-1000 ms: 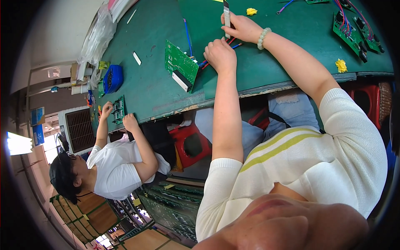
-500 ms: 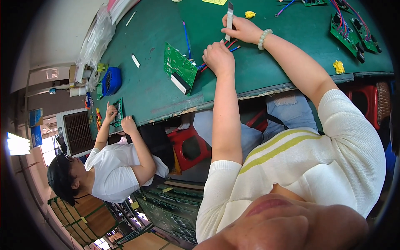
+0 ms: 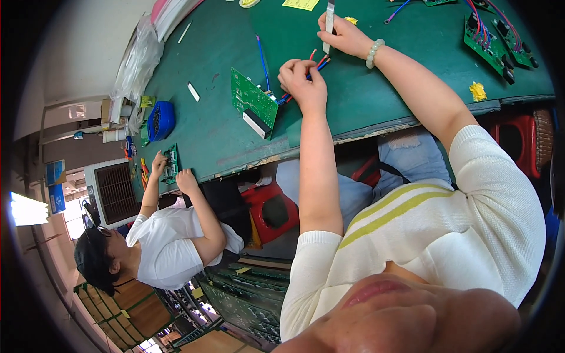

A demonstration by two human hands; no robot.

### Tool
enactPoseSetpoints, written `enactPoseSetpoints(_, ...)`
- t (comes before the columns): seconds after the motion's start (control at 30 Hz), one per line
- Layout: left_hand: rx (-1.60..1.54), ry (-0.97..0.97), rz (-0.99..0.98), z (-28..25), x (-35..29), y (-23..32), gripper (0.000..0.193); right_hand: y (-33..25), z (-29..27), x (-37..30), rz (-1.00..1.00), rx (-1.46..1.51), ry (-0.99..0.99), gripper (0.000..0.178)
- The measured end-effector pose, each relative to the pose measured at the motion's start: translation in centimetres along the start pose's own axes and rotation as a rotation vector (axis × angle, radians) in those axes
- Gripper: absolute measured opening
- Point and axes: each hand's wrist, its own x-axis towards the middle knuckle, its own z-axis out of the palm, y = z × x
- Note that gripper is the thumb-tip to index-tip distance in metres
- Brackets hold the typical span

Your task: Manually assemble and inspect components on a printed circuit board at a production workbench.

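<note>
My left hand (image 3: 303, 83) is closed around red and blue wires (image 3: 315, 60), whose ends stick out beyond its fingers. The wires lead to a green circuit board (image 3: 250, 94) standing tilted on the table, with a white and black block (image 3: 256, 122) at its lower edge. A separate blue wire (image 3: 262, 62) rises behind the board. Just to the right, my right hand (image 3: 347, 38) grips a slim flat tool (image 3: 328, 35) with a white lower part and a silvery upper part. The tool's lower end is close to the wire ends; whether they touch I cannot tell.
More wired boards (image 3: 488, 53) lie at the far right of the green table (image 3: 206, 135). Crumpled yellow lumps (image 3: 478, 90) and a yellow paper (image 3: 300, 3) are on it too. At left, a co-worker (image 3: 170, 247) handles a board (image 3: 170, 163) near a blue bin (image 3: 160, 120).
My left hand has shifted slightly left and its fingers have turned, so more of the wires shows. My right hand and the tool have moved slightly up and right.
</note>
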Motion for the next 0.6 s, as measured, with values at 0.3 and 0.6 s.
enactPoseSetpoints(0.3,0.055,-0.164,-0.034,-0.1,-0.1,1.1,0.008,-0.4,-0.9,0.3,-0.004,-0.23,-0.152,0.019)
enactPoseSetpoints(0.6,0.316,-0.137,-0.031,0.5,-0.1,0.6,0.004,-1.8,0.9,-0.7,-0.032,0.05,-0.114,0.021)
